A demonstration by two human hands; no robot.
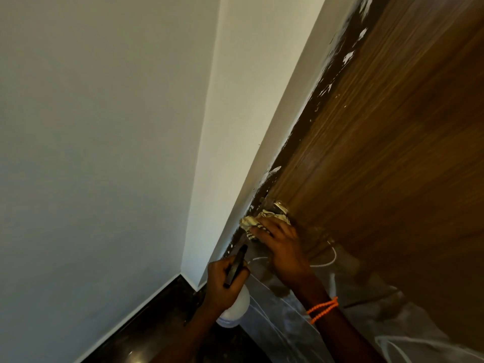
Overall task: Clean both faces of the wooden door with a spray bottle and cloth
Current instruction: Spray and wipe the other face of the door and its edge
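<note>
Wiping the door's lower edge, sprayer kept ready.

The left hand (222, 280) grips the spray bottle (235, 305), nozzle aimed forward for re-wetting; just right of it, the right hand (284, 247) presses the crumpled cloth (255, 221) against the wooden door (379, 153), beside paint-flecked trim.

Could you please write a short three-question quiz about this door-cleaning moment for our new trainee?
1. True or false: the right hand presses the cloth against the wooden door.
2. What does the left hand hold? A) spray bottle B) brush C) bucket
3. What colour are the beads on the right wrist?

Key: 1 true. 2 A, the spray bottle. 3 orange, the beaded bracelet.
</note>
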